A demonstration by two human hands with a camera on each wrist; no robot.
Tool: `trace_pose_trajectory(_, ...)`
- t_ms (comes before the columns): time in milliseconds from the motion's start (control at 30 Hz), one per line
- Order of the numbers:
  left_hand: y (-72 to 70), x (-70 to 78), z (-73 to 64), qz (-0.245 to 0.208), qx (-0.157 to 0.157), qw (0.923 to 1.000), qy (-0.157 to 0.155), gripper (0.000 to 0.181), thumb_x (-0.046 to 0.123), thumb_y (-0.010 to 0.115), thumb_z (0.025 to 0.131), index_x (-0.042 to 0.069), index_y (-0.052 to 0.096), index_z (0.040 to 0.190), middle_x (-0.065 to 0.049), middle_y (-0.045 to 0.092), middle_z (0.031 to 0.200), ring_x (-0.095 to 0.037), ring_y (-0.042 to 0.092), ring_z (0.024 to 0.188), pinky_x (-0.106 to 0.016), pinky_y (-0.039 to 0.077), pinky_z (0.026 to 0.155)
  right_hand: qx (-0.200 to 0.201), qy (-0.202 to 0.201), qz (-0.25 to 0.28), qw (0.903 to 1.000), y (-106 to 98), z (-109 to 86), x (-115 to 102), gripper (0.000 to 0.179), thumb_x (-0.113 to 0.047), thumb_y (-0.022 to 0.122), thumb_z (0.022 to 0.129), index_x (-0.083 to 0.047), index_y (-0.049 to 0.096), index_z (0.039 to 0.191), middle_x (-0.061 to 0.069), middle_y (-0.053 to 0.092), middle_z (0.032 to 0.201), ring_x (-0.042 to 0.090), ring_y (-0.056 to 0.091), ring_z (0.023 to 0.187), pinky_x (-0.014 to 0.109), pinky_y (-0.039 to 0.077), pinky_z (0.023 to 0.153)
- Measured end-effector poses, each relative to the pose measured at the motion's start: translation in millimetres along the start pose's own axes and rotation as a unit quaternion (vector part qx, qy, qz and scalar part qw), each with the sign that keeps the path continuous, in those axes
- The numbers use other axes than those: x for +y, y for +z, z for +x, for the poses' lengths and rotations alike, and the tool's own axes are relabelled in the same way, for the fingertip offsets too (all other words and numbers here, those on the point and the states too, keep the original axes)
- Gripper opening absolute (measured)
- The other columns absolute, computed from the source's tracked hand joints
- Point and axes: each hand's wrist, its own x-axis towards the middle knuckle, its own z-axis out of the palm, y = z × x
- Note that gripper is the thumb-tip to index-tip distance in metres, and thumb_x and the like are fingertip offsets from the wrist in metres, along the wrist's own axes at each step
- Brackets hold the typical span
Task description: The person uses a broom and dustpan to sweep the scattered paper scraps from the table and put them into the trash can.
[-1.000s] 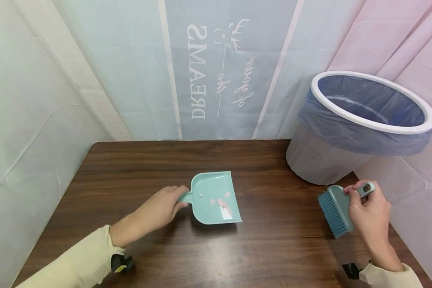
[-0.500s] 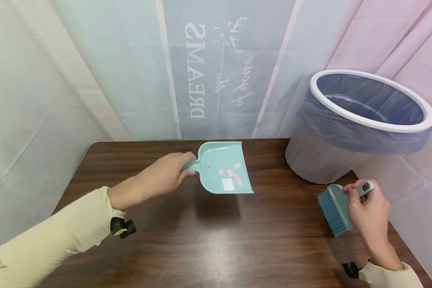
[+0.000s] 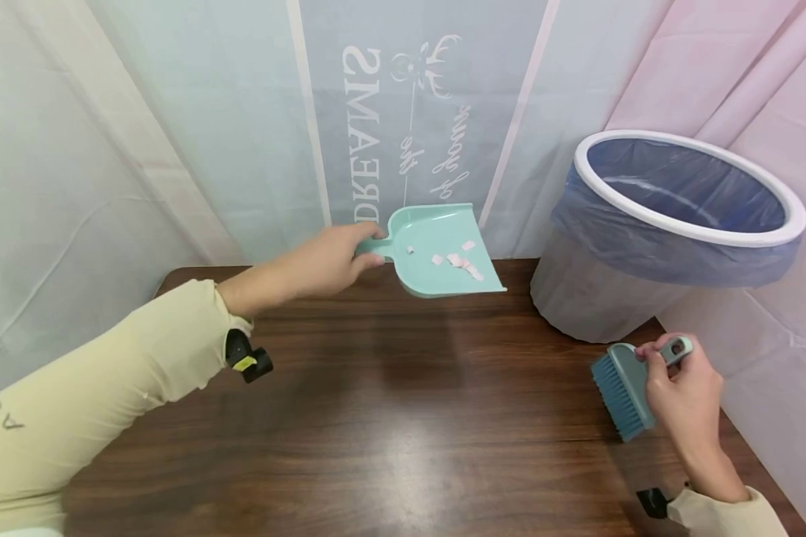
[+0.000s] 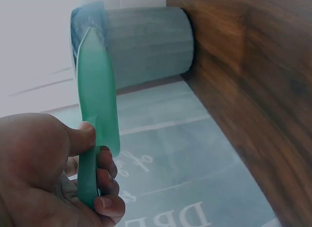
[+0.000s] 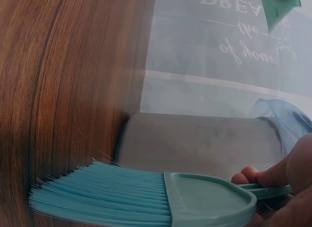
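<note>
My left hand (image 3: 329, 261) grips the handle of a mint-green dustpan (image 3: 430, 276), thumb on one side and fingers curled round the other in the left wrist view. The pan is held in the air above the far part of the table, its wide lip facing right. Several small pale pink scraps (image 3: 454, 259) lie in it. At the right, my right hand (image 3: 688, 395) holds a small teal hand brush (image 3: 634, 384) by its handle. Its bristles (image 5: 102, 195) point down and left, touching or just over the wood.
A grey bin (image 3: 578, 298) with a white rim (image 3: 692, 231) and a blue plastic liner (image 3: 672, 257) stands at the back right, between the dustpan and the pink cloth wall. A printed curtain (image 3: 403, 97) hangs behind the brown wooden table (image 3: 349, 440).
My left hand has lifted the dustpan off the table area and carried it forward and slightly right, scraps still in it. The right hand with the brush stays almost in place.
</note>
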Motion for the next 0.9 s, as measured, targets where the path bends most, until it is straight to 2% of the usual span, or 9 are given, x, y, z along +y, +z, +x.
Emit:
trace_pose_trajectory(333, -30.6, 14.9, 27.4, 0.033, -0.009, 0.9993, -0.016, 0.035, 0.02, 0.057, 0.106, -0.001, 0.055, 0.134, -0.017, 0.064, 0.122, -0.03, 0.057, 0.105, -0.045, 0.045, 0.098, -0.004, 0.0, 0.01, 0.9999, 0, 1.4, 0, 0.016, 0.0, 0.059, 0.097, -0.016, 0.057, 0.095, -0.036, 0.057, 0.079, -0.015, 0.054, 0.063, 0.008, 0.038, 0.053)
trace_pose_trajectory(533, -46.2, 23.9, 48.0, 0.057, -0.028, 0.9978, -0.018, 0.041, 0.024, 0.053, 0.108, 0.0, 0.05, 0.141, -0.016, 0.058, 0.138, -0.028, 0.054, 0.119, -0.044, 0.042, 0.104, -0.007, 0.005, 0.006, 0.9999, 1, 2.6, -2, 0.009, 0.0, 0.059, 0.098, -0.009, 0.057, 0.098, -0.036, 0.056, 0.08, -0.014, 0.054, 0.064, 0.007, 0.039, 0.055)
trace_pose_trajectory(600, -50.2, 29.0, 54.5, 0.065, -0.033, 0.9972, -0.017, 0.042, 0.025, 0.051, 0.108, 0.001, 0.049, 0.143, -0.015, 0.057, 0.138, -0.027, 0.053, 0.117, -0.042, 0.043, 0.102, -0.009, 0.005, 0.006, 0.9999, 1, 2.5, -2, 0.006, 0.001, 0.058, 0.098, -0.005, 0.058, 0.101, -0.036, 0.056, 0.08, -0.015, 0.055, 0.065, 0.007, 0.039, 0.056)
trace_pose_trajectory(767, -57.8, 46.6, 71.1, 0.066, -0.035, 0.9971, -0.011, 0.037, 0.026, 0.048, 0.109, 0.004, 0.05, 0.139, -0.01, 0.058, 0.12, -0.024, 0.051, 0.099, -0.036, 0.043, 0.089, -0.01, 0.005, 0.006, 0.9999, 2, 3.0, -3, 0.006, 0.001, 0.058, 0.098, -0.004, 0.057, 0.101, -0.035, 0.056, 0.08, -0.015, 0.055, 0.067, 0.006, 0.039, 0.058)
trace_pose_trajectory(900, -62.7, 61.6, 87.2, 0.071, -0.041, 0.9965, -0.013, 0.038, 0.027, 0.046, 0.11, 0.005, 0.048, 0.14, -0.009, 0.057, 0.122, -0.02, 0.05, 0.098, -0.031, 0.043, 0.086, -0.01, 0.006, 0.007, 0.9999, 2, 4.1, -2, 0.006, 0.0, 0.058, 0.098, -0.004, 0.057, 0.101, -0.034, 0.056, 0.08, -0.016, 0.055, 0.069, 0.005, 0.039, 0.059)
